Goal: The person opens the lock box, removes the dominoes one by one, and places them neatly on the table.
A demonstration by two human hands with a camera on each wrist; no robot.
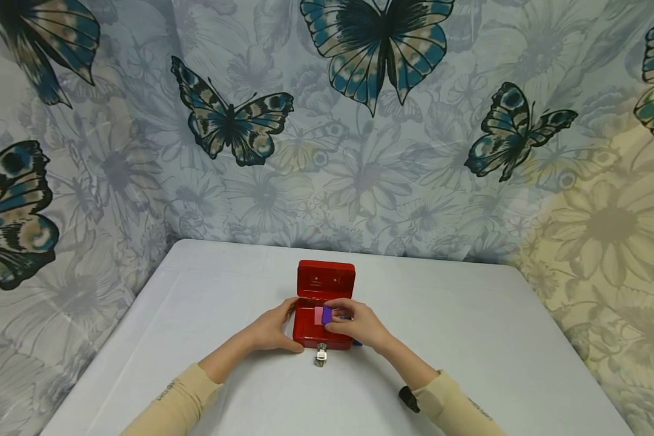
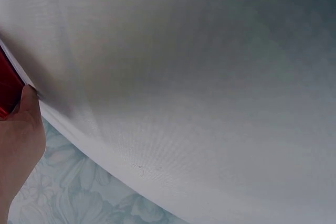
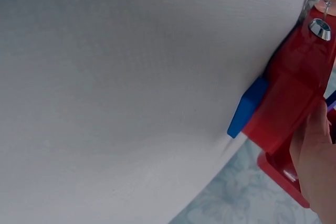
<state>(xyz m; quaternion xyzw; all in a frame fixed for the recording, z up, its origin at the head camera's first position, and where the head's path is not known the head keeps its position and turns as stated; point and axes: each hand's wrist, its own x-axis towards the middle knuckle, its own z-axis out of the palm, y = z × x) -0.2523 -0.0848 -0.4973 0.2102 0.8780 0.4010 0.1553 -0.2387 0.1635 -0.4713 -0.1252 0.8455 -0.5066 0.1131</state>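
A red cash box stands on the white table with its lid raised. My left hand grips the box's left side, thumb at the front corner and fingers toward the back. Over the box's inside, my right hand pinches a small flat purple piece between thumb and fingers. Just left of that piece, a pink piece shows inside the box. A metal clasp with a key-like part sticks out at the box's front. In the right wrist view, a round lock shows on the red wall.
A blue block lies against the box's right side on the white-covered table. Behind the table hangs a butterfly-patterned cloth. Something small and black sits by the right sleeve.
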